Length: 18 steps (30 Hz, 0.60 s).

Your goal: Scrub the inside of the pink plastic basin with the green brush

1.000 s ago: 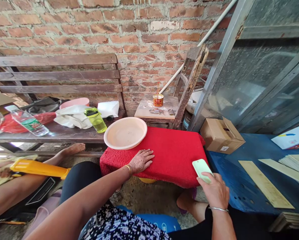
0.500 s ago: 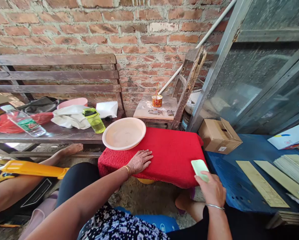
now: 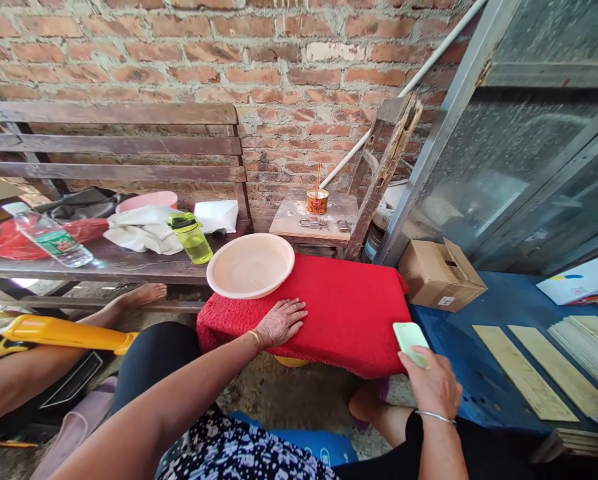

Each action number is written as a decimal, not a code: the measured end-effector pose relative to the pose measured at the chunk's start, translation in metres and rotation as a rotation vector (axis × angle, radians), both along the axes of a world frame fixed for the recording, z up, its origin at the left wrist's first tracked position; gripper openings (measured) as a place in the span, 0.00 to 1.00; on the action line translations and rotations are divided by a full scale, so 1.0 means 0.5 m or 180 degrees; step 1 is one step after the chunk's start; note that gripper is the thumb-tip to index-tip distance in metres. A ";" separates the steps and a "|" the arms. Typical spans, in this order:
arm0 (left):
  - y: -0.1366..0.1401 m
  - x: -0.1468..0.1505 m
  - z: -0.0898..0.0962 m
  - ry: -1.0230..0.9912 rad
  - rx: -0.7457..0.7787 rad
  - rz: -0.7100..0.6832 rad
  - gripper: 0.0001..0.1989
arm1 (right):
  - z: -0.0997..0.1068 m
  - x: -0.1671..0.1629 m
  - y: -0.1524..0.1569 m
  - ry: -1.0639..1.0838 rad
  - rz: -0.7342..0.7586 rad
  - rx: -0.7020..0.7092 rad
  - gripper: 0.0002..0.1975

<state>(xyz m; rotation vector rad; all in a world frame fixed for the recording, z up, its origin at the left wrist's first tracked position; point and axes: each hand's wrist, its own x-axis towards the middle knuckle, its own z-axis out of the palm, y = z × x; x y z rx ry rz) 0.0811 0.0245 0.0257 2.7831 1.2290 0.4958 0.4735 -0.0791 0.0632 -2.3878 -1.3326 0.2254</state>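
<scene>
My left hand point(image 3: 281, 322) lies flat with fingers stretched on the red cloth point(image 3: 346, 300), which covers a small table. Just beyond that hand, a pale, shallow plastic basin point(image 3: 251, 265) stands on the cloth's left end. My right hand point(image 3: 435, 381) is closed around a light green, phone-shaped object point(image 3: 409, 341) and holds it by the table's right front corner. Most of the fingers under that object are hidden.
On the wooden bench point(image 3: 143, 265) lie a green drinking bottle point(image 3: 193, 240), a clear water bottle point(image 3: 53, 239) and white cloth. A cardboard box point(image 3: 441, 275) and pale strips point(image 3: 523, 373) rest on the blue table point(image 3: 451, 353). Someone's leg and a yellow object point(image 3: 69, 333) are at left.
My right hand has shifted slightly to the right with the light green object. The left hand stays flat on the cloth, and the view has moved a little.
</scene>
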 end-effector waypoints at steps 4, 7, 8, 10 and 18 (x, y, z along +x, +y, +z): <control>0.000 0.000 0.000 0.0003 0.0019 -0.0001 0.17 | 0.008 0.037 -0.017 -0.0148 -0.0790 0.0122 0.31; -0.001 0.000 -0.001 -0.0011 0.0041 -0.0016 0.17 | 0.004 0.034 -0.021 0.0711 -0.0288 0.0497 0.29; -0.001 0.000 -0.002 -0.0020 0.0044 -0.0014 0.17 | 0.001 0.029 -0.021 0.0951 0.0088 0.0549 0.26; -0.002 0.000 -0.003 -0.0038 0.0045 0.0003 0.17 | -0.009 0.024 -0.023 0.1133 0.0834 0.0538 0.20; -0.002 -0.001 -0.001 -0.0008 0.0034 -0.0011 0.17 | -0.002 0.089 -0.056 0.0235 -0.0827 0.0032 0.29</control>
